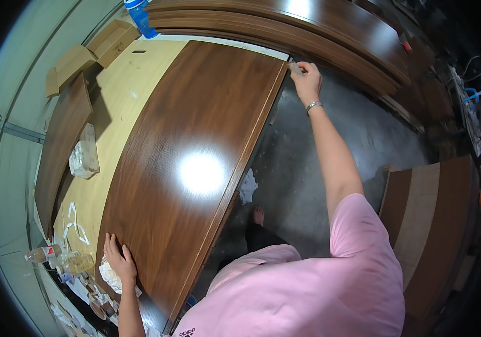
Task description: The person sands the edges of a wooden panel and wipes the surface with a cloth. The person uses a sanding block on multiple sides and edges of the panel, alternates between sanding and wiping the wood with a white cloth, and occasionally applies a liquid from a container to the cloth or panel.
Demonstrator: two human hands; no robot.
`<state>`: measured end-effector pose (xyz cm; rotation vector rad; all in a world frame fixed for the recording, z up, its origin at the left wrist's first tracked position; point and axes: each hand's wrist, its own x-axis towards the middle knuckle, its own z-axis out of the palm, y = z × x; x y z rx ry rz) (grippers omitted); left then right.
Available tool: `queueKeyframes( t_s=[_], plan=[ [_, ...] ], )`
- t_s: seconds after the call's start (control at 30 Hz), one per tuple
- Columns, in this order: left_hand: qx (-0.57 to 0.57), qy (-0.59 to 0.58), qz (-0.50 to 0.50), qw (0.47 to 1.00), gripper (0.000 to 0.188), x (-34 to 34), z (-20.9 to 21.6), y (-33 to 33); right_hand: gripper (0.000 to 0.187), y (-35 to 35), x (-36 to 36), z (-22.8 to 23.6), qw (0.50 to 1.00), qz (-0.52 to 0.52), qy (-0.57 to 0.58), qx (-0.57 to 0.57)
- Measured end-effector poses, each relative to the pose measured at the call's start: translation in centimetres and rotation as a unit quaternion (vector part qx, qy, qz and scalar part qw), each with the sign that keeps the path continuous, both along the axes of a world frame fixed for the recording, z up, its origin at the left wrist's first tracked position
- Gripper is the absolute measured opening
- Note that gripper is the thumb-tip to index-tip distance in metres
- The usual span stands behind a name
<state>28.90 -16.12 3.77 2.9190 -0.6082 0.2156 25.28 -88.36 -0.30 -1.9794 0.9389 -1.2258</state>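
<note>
A long, glossy brown wood panel (162,168) lies across the workbench, with a pale line running along its right edge. At the far right corner of the panel, my right hand (308,83) is closed in a pinch on a small, flat, greyish piece (295,69); its exact kind is too small to tell. Near the panel's close left side, my left hand (120,262) rests with fingers stretched out on the surface. Beside and partly under that hand lies a crumpled white cloth or paper (110,276).
Brown panels (240,27) are stacked at the back. On the left of the pale bench (125,92) are a cardboard box (116,42), a leaning brown board (63,140), a white block (85,153) and bottles (75,262). A blue bottle (141,19) stands behind. More panels (420,219) lie right.
</note>
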Motion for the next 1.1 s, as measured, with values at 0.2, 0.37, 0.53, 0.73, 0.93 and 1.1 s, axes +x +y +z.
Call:
queueKeyframes(
  t_s=[0.2,0.37,0.53,0.73,0.93,1.1],
  plan=[
    [0.0,0.003,0.005,1.0,0.047,0.2,0.0,-0.3,0.024,-1.5,0.5,-0.7,0.999,0.014,0.038,-0.02],
    [0.006,0.0,0.008,1.0,0.046,0.3,0.2,-0.1,0.022,4.1,-2.1,-0.9,0.993,0.109,0.043,-0.033],
    [0.007,0.001,0.0,1.0,0.046,0.2,0.1,-0.3,0.019,4.9,-2.4,0.1,0.996,0.085,0.022,-0.014],
    [0.009,-0.002,0.0,1.0,0.045,0.0,0.1,-0.3,0.019,10.6,-5.1,-0.2,0.991,0.133,0.025,0.018],
    [-0.003,-0.011,-0.01,1.0,0.044,0.2,-0.1,-0.1,0.017,18.5,-8.2,0.7,0.982,0.184,0.034,-0.02],
    [-0.014,-0.046,-0.03,0.998,0.042,0.3,-0.7,0.7,0.02,26.1,-11.1,0.9,0.974,0.221,0.033,-0.047]
  ],
)
